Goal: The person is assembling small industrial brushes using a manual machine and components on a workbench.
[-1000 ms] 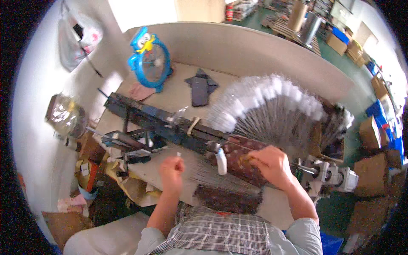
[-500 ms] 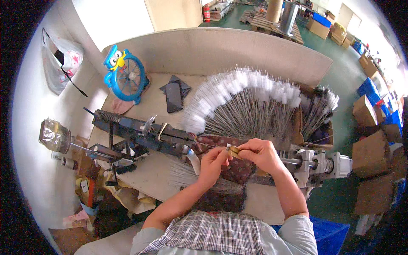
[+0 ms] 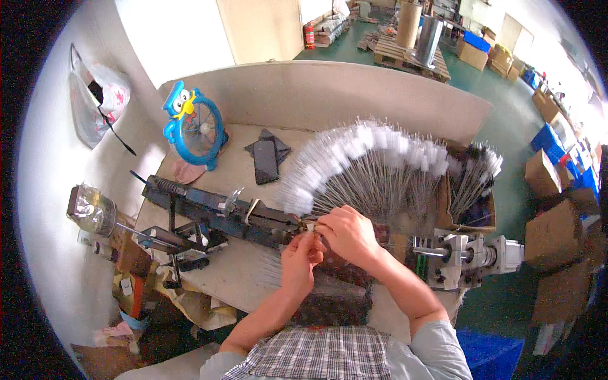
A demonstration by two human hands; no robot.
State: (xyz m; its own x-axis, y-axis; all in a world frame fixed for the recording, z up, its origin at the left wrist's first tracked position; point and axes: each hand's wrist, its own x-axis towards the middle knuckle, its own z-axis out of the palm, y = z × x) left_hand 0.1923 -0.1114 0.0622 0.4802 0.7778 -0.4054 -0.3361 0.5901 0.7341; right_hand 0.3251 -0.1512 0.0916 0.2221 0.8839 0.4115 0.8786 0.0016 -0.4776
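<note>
My left hand [image 3: 300, 261] is closed, thumb and fingers pinched around a small white piece [image 3: 310, 226] at the right end of a long black metal bar fixture [image 3: 215, 206]. Over it curls my right hand [image 3: 349, 233], fingertips meeting the left ones at the same spot; what it holds is hidden. The tan ring, like a tape roll, cannot be made out now. Under both hands lies a dark red patterned cloth [image 3: 345, 269]. Behind them a wide fan of wire-stemmed brushes [image 3: 373, 145] with white bristle heads spreads over the table.
A cardboard box [image 3: 445, 202] with darker brushes stands right of the fan, behind a motor-driven shaft unit [image 3: 459, 253]. A phone [image 3: 266, 160] and a blue cartoon-duck fan [image 3: 199, 130] sit at the back left. A crank mechanism [image 3: 174, 237] juts off the left edge.
Both hands have moved left, from over the cloth to the bar's end. The tan ring between the fingers has gone out of sight. The whole view has shifted slightly down.
</note>
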